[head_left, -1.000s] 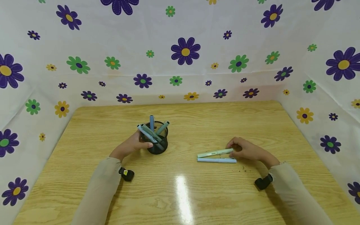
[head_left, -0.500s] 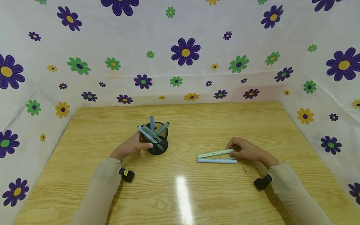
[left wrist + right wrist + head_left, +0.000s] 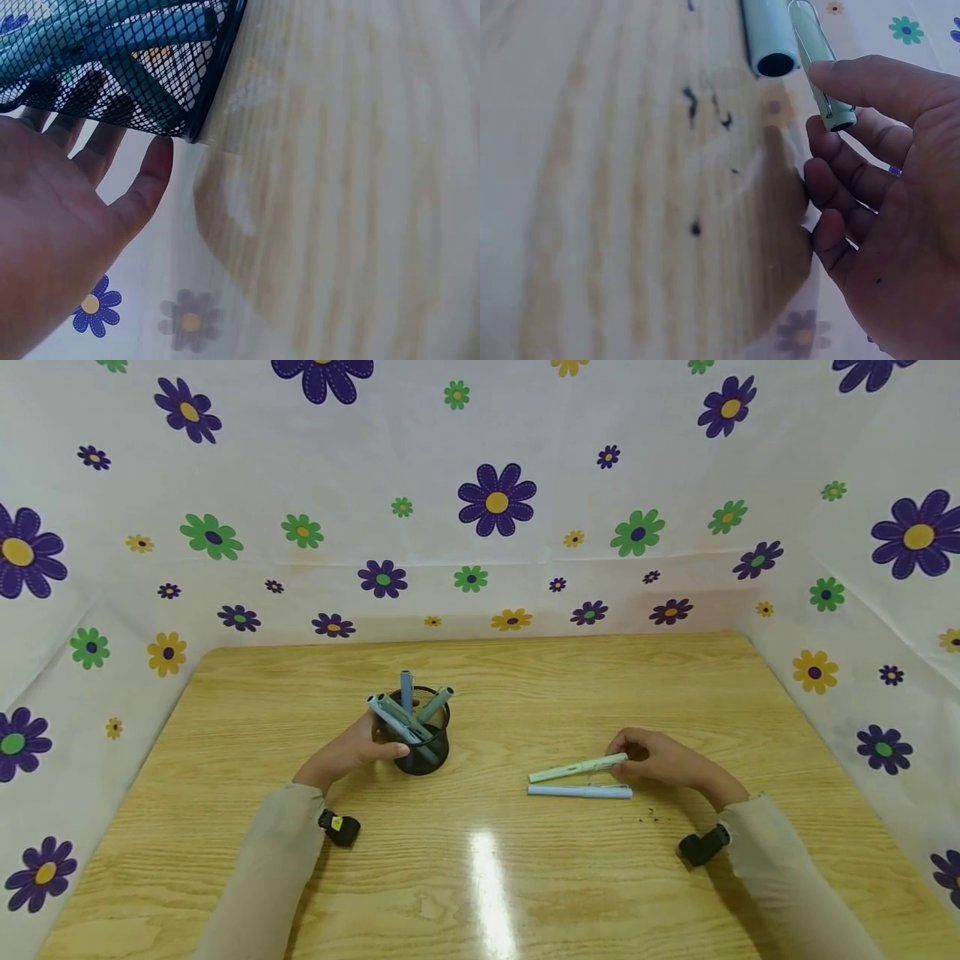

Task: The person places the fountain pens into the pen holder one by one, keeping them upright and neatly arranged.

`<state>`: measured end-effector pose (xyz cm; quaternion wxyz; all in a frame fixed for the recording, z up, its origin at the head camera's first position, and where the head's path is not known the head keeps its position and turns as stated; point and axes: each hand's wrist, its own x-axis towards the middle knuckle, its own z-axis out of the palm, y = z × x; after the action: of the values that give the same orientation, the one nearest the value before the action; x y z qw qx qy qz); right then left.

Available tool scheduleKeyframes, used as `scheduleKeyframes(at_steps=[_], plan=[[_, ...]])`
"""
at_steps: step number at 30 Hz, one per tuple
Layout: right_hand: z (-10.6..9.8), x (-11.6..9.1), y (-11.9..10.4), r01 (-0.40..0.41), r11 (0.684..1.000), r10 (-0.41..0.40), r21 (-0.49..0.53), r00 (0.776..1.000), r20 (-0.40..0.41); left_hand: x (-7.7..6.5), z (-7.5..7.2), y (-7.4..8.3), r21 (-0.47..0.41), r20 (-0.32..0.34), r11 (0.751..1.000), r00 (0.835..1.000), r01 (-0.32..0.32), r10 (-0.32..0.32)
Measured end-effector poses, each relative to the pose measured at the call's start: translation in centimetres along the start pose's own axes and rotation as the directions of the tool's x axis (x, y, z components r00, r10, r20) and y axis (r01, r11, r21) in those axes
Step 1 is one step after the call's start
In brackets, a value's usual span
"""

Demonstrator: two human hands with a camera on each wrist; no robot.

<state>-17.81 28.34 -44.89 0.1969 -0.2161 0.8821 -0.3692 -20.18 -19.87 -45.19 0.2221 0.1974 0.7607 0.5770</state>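
Note:
On the left in the head view, my left hand grips the side of a black mesh pen holder, thumb across its front. Several blue and green capped pens lean inside it. In the left wrist view, fingers reach behind the mesh wall and the thumb lies at its lower edge. My right hand pinches the clip end of a light green pen between thumb and index finger; its other fingers curl loosely in the right wrist view. Just nearer, a light blue pen lies on the table.
A wood-grain table lies under everything, with a bright light reflection at its front. Small dark marks dot it near the right hand. A flower-print cloth stands behind and along both sides.
My right hand has shifted slightly right, and the green pen's clip end has risen a little, widening its gap to the blue pen. The left hand and pen holder stay put.

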Motion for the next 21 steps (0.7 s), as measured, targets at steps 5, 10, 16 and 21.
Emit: scheduleKeyframes(at_steps=[5, 10, 16, 21], plan=[[-0.29, -0.09, -0.16, -0.006, 1.0, 0.006, 0.004, 1.0, 0.003, 0.0, -0.12, 0.16, 0.027, 0.0, 1.0, 1.0, 0.015, -0.015], [-0.47, -0.13, -0.31, -0.018, 1.0, 0.018, 0.002, 1.0, -0.01, -0.05, -0.26, 0.31, 0.057, 0.002, 0.997, 0.999, 0.047, -0.048], [-0.57, 0.01, -0.46, -0.025, 1.0, 0.025, -0.004, 0.999, -0.044, -0.07, -0.42, 0.29, 0.054, 0.003, 0.998, 1.0, 0.021, -0.021], [-0.55, -0.01, -0.64, -0.005, 1.0, 0.007, 0.027, 0.997, -0.082, -0.06, -0.48, 0.28, 0.04, 0.009, 0.999, 1.0, 0.011, -0.011]])
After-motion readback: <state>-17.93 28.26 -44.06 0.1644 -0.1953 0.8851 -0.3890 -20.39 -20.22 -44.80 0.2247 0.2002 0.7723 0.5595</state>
